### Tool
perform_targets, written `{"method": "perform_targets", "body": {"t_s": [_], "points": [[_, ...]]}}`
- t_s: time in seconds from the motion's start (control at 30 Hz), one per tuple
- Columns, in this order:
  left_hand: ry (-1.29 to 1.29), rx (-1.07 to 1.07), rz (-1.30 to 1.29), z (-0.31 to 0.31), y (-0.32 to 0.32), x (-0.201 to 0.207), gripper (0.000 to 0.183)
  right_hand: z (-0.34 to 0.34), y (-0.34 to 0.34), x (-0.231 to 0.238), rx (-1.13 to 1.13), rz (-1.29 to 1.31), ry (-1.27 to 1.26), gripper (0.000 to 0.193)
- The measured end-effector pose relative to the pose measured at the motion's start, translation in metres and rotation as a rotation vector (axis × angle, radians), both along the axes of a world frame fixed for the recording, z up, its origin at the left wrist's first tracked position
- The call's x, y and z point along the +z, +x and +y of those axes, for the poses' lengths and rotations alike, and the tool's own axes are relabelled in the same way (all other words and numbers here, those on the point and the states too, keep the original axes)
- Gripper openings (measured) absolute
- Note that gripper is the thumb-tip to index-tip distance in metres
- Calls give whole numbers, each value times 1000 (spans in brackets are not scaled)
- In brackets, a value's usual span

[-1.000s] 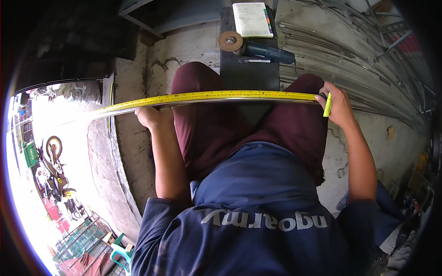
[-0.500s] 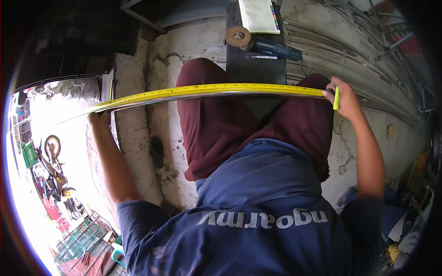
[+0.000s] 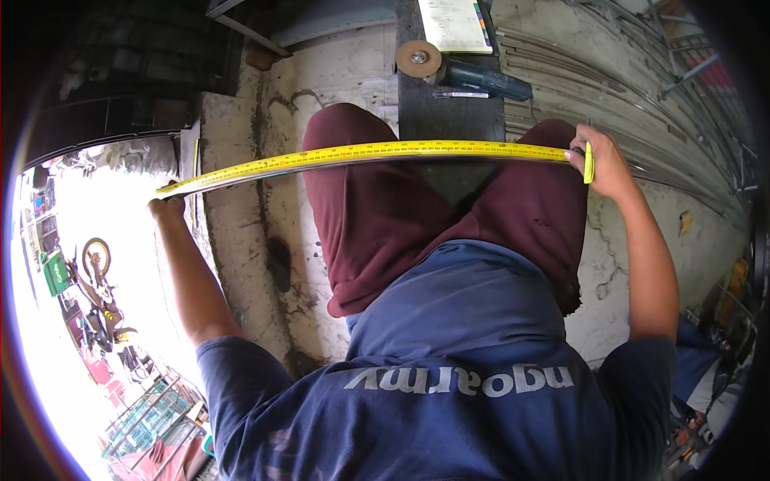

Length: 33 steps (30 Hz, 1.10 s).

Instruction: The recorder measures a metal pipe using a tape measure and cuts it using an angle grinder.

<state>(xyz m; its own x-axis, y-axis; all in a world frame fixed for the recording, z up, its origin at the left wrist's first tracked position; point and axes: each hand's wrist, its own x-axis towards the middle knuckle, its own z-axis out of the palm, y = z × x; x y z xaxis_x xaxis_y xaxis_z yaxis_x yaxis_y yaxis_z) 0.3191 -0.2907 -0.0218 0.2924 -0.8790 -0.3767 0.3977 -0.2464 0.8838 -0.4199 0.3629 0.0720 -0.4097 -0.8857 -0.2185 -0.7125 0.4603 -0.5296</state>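
L hand [image 3: 167, 205] moved left vs 1s ago | grips yel. tape [image 3: 385, 150] | R hand [image 3: 605, 166] holds tape, neon pen [image 3: 589, 163]

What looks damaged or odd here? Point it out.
The floor looks cracked: dark, jagged lines run across it just right of the maroon trousers. The yellow tape measure looks bowed, but that's probably just the fisheye lens.

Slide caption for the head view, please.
Left hand and right hand, with marker, hold a tape along a bar above the legs.
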Motion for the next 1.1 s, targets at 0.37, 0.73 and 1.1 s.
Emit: {"method": "perform_targets", "body": {"t_s": [0.37, 0.73, 1.1], "points": [[-67, 69, -19, 15, -5, 15, 29, 6, -14, -4, 52, -8, 58, 25], [-285, 2, 13, 42, 18, 61, 24, 10, -7, -22, 61, -18, -78, 22], [-143, 71, 124, 209, -175, 52, 46, 30, -19, -50, 13, 4, -83, 18]]}}
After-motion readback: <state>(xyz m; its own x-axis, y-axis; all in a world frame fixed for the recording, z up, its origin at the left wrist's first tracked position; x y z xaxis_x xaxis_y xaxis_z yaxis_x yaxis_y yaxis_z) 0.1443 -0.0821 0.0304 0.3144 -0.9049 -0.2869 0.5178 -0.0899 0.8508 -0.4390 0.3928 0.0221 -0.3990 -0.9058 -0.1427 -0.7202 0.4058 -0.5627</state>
